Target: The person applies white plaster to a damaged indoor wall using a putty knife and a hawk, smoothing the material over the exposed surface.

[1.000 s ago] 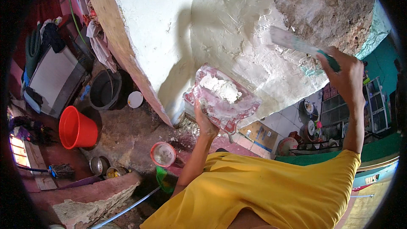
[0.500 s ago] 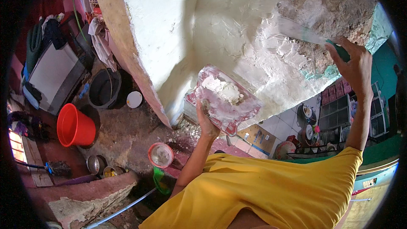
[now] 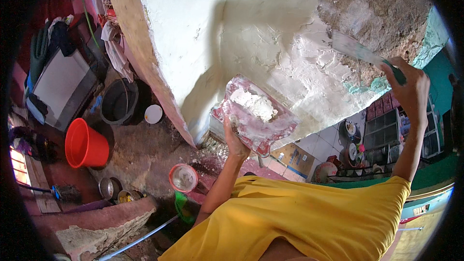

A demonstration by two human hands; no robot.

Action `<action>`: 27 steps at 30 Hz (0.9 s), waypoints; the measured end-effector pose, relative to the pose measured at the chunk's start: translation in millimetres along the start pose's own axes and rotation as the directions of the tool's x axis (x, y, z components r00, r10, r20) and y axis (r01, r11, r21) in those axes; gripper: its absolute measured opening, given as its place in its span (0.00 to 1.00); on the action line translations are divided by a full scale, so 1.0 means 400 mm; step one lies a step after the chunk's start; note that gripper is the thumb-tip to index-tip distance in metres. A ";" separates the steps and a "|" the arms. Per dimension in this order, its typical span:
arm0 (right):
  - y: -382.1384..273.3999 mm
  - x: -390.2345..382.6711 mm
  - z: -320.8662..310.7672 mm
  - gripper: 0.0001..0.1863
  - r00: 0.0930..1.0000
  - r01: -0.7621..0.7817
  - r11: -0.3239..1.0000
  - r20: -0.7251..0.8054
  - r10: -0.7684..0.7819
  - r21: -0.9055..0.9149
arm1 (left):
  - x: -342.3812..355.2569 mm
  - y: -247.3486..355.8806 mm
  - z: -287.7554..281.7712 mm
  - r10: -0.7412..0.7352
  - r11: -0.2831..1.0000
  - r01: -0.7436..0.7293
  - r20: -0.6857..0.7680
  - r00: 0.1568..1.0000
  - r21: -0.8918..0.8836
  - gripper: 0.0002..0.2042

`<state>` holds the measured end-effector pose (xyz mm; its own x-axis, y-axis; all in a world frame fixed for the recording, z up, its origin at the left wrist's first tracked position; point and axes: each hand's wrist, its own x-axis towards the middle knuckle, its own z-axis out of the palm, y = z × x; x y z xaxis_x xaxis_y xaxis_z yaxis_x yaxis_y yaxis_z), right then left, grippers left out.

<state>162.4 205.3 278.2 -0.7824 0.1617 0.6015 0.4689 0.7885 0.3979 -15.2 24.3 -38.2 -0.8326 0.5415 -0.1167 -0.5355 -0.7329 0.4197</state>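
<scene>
My left hand [image 3: 234,142] holds a red, plaster-smeared board [image 3: 275,128] from below; a lump of white putty [image 3: 253,101] sits on it. My right hand [image 3: 406,82] grips a wide putty knife [image 3: 355,48], green at the handle, with its blurred blade over the wall's freshly spread white coat [image 3: 290,63], at the border of a rough brown bare patch [image 3: 367,5]. I cannot tell whether the blade touches it. The board is below and left of the knife, in front of the wall.
A red bucket [image 3: 87,142], a black tub [image 3: 118,101] and a small pail [image 3: 183,178] stand on the stained floor. A green net on a pole [image 3: 181,205] lies below the pail. Dishes and racks [image 3: 379,135] are at right, a cardboard piece [image 3: 292,159] below the wall.
My right hand and the knife have moved right, rising and then dropping lower over the last half second. My left hand and the board have shifted only slightly.
</scene>
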 end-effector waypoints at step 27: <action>-0.113 0.029 0.061 0.10 0.969 0.230 0.969 0.068 -0.236 0.092 | 0.036 0.014 -0.004 -0.183 0.980 0.189 0.092 0.979 -0.067 0.23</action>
<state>121.9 185.8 250.4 -0.8972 0.0109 0.4414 0.2367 0.8558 0.4600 -30.4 27.5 -39.0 -0.7039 0.7020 -0.1080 -0.6917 -0.6430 0.3287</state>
